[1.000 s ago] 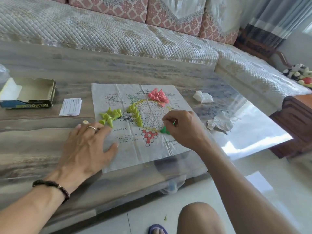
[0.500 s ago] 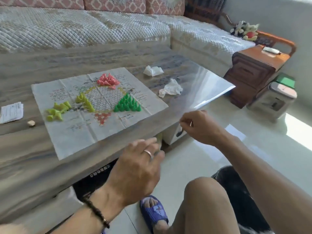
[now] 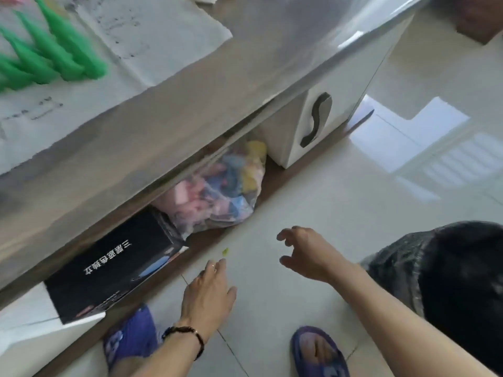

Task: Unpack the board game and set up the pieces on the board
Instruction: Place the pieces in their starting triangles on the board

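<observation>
Head view. A small yellow-green piece [image 3: 225,251] lies on the pale tiled floor [image 3: 340,208], just in front of the bench's lower edge; it is tiny and blurred, so its shape cannot be made out. The left hand [image 3: 208,292] reaches along the floor with fingers [image 3: 217,266] straight and close together, tips just short of the piece, not touching it; a ring shows on one finger and a dark bracelet [image 3: 187,334] circles the wrist. The right hand [image 3: 306,254] hangs above the floor to the right of the piece, fingers loosely curled and spread, holding nothing. On the bench [image 3: 190,104], upper left, the paper board [image 3: 152,36] lies flat with a cluster of green cones [image 3: 54,55] standing on it; the cones are smeared by motion blur and cut off at the frame's left edge, so their number cannot be told. The board's print is illegible. Under the bench sit a black box [image 3: 114,262] with white lettering and a clear bag [image 3: 226,191] of mixed coloured items, contents indistinct and partly hidden by the bench edge. A white cabinet [image 3: 321,121] with a dark handle stands beside the bag. Two blue slippers [image 3: 319,352] show at the bottom, partly cropped.
</observation>
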The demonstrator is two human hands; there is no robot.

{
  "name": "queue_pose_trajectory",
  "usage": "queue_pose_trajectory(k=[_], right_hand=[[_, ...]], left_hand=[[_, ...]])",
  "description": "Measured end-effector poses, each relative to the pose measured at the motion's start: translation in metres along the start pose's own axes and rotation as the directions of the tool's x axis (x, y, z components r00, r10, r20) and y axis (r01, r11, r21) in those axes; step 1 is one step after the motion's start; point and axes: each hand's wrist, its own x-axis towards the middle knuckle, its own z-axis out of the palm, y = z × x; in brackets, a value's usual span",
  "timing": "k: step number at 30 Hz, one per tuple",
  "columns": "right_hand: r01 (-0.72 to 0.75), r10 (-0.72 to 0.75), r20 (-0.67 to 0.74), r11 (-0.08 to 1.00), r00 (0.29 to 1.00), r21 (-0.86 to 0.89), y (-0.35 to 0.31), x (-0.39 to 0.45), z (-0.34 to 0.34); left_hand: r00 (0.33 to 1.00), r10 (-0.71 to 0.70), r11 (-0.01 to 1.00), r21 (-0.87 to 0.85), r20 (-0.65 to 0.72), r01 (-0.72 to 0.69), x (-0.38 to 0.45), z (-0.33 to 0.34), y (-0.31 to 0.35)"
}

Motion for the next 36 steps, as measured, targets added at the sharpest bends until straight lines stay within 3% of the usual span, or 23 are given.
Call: queue_pose_trajectory(k=[4, 8, 17, 30, 36], right_hand=[[0.052, -0.062, 0.118, 0.995, 0.991, 0.086, 0.003, 0.052, 0.070], [0.092, -0.113, 0.128, 0.983, 0.985, 0.158, -0.010, 0.094, 0.114], [0.222, -0.239, 0.065, 0.955, 0.969, 0.195, -0.024, 0.135, 0.123], [0.062, -0.041, -0.059, 0.908, 0.997, 0.415, 0.000, 0.064, 0.071], [0.061, 0.011, -0.152, 0.885, 0.988, 0.462, -0.007, -0.005, 0.003]], left_hand=[[0.954, -0.300, 0.920, -0.270, -0.021, 0.284, 0.044, 0.053, -0.014], [0.910, -0.410, 0.837, -0.419, -0.056, 0.351, 0.068, 0.087, -0.025], [0.935, -0.130, 0.897, -0.441, -0.329, -0.030, 0.100, 0.094, -0.027], [0.943, 0.011, 0.820, -0.536, -0.334, -0.200, 0.069, 0.053, 0.013], [0.908, 0.204, 0.730, -0.561, -0.367, -0.391, 0.028, -0.014, 0.052]])
